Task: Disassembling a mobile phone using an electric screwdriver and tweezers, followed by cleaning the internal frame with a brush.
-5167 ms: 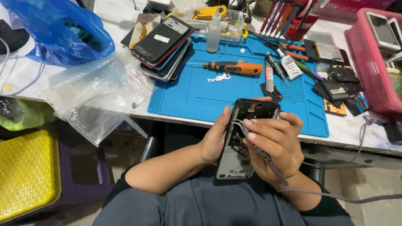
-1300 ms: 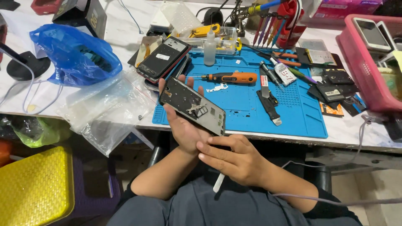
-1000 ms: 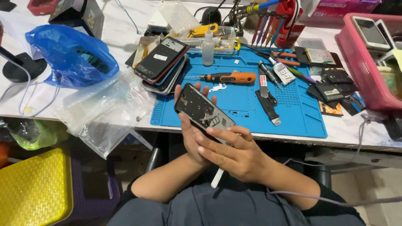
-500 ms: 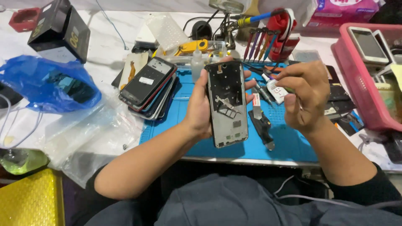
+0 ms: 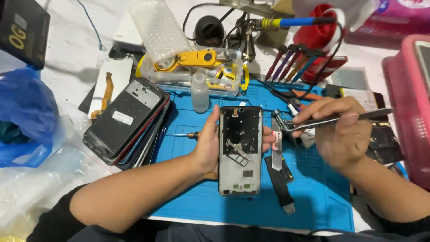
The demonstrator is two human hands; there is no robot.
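My left hand (image 5: 209, 145) grips an opened phone frame (image 5: 240, 150) from the side, its bare inner face up, above the blue work mat (image 5: 201, 197). My right hand (image 5: 342, 134) hovers to the right of the phone, closed on metal tweezers (image 5: 329, 120) whose tips point left toward the phone's upper right edge. A small screwdriver (image 5: 181, 135) lies on the mat just behind my left thumb. A black flex strip and a thin metal tool (image 5: 280, 175) rest on the mat right of the phone.
A stack of phone frames and screens (image 5: 125, 121) lies at the mat's left edge. Behind stand a small clear bottle (image 5: 199, 92), a clear box with a yellow tool (image 5: 197, 62), a screwdriver rack (image 5: 295, 65), a blue plastic bag (image 5: 22, 116) and a pink tray (image 5: 410, 103).
The phone frame rose from my lap to above the mat and now lies flat-on to the camera. My right hand left the phone and now holds tweezers beside it.
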